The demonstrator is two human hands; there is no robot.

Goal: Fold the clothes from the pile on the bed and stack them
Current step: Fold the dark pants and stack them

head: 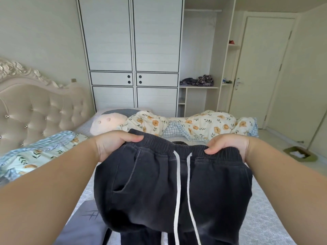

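Head view looks down over a pair of dark charcoal cotton jogger trousers with a ribbed elastic waistband [172,183], held up by that waistband above the pale grey bedsheet [276,209]; the legs drop out of sight at the bottom edge.

On the left, the left hand [113,145] has its thumb laid along the front of the band and its fingers curled behind, so it is closed firmly around the fabric at that corner. Just below it a slanted side pocket [126,175] gapes a little. In the middle, two white flat drawstrings [178,184] hang straight down. On the right, the right hand [228,146] pinches the band the same way, thumb in front, fingers tucked behind and hidden.

To fold well, I would judge the hands should keep the band taut and level, bring the two corners together so one leg lies over the other with the seams matched, and tuck the drawstrings inside before laying the trousers flat. A grey folded garment with a dark scratch-like print [85,225] lies on the sheet at the lower left, near the hanging trousers.
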